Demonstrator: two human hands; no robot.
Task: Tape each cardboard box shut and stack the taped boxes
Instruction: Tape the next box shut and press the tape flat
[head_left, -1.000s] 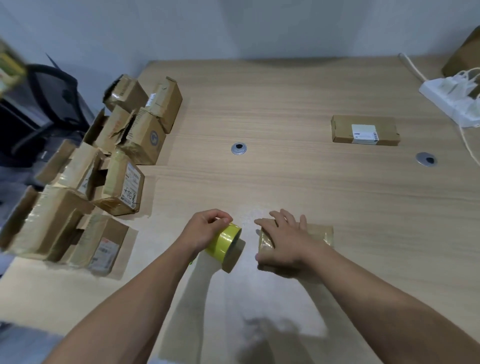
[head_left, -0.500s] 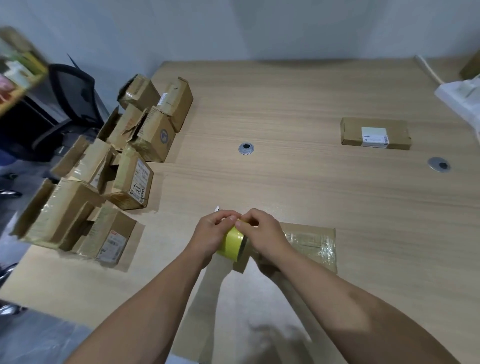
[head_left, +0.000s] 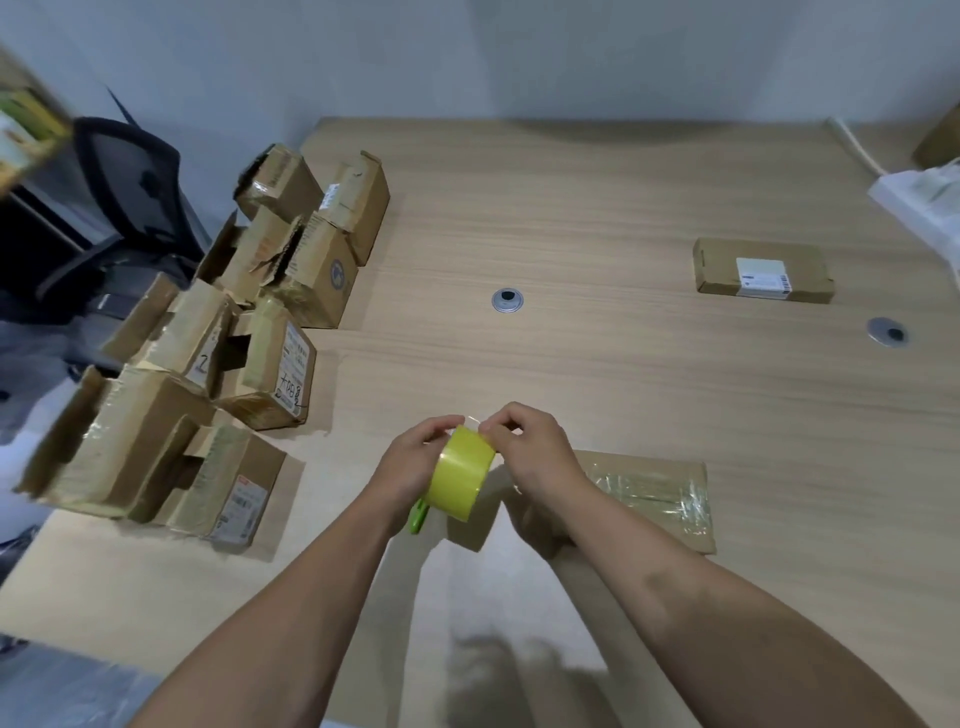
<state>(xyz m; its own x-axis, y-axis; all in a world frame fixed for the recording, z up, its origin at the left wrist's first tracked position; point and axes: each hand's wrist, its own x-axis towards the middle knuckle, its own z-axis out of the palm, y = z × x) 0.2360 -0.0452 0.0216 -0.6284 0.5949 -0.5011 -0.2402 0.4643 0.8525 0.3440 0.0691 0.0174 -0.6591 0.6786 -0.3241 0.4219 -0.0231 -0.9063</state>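
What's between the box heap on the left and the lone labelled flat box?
Only a round metal grommet set in the otherwise bare table, as the head view shows.

right hand (head_left: 524, 453) off box (head_left: 649, 486), now — pinching tape roll (head_left: 461, 480)

The right hand (head_left: 535, 457) hides the left end of the near box (head_left: 649, 488); the left hand (head_left: 410, 467) covers the left side of the tape roll (head_left: 462, 480). A blurred white object (head_left: 924, 208) is cut off by the right edge. The label (head_left: 762, 278) on the far box (head_left: 717, 267) is too small to read.
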